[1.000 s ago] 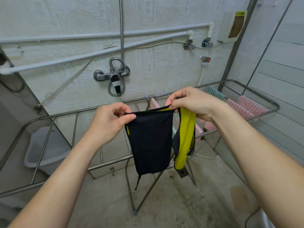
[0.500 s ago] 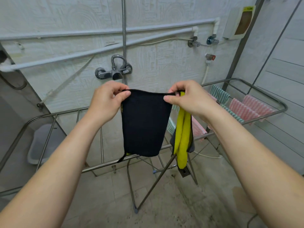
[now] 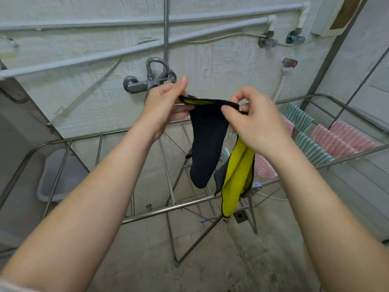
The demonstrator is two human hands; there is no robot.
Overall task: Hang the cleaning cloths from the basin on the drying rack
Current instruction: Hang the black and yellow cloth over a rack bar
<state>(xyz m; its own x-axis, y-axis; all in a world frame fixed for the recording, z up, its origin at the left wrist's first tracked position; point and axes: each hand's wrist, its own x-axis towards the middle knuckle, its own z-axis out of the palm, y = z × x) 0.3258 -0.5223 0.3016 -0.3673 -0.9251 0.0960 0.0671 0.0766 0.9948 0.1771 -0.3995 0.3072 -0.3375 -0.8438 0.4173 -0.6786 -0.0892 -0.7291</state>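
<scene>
head view: a person's left hand and right hand hold a black cloth stretched between them by its top edge, above the steel drying rack in a tiled washroom. the left hand pinches one upper corner between thumb and fingers, with the index finger raised; the right hand pinches the other end of the edge between thumb and curled fingers. a strip of yellow lining shows along the cloth's top hem, and the rest hangs down clear of the bars. a yellow-and-grey cloth dangles from under the right hand, just beside the black one; how it is gripped cannot be told. pink striped cloths and green striped cloths are draped over the rack's right wing. a grey basin sits on the floor at left, beyond the bars. a shower mixer tap is mounted on the wall behind the hands, and a floor drain lies below the rack.
</scene>
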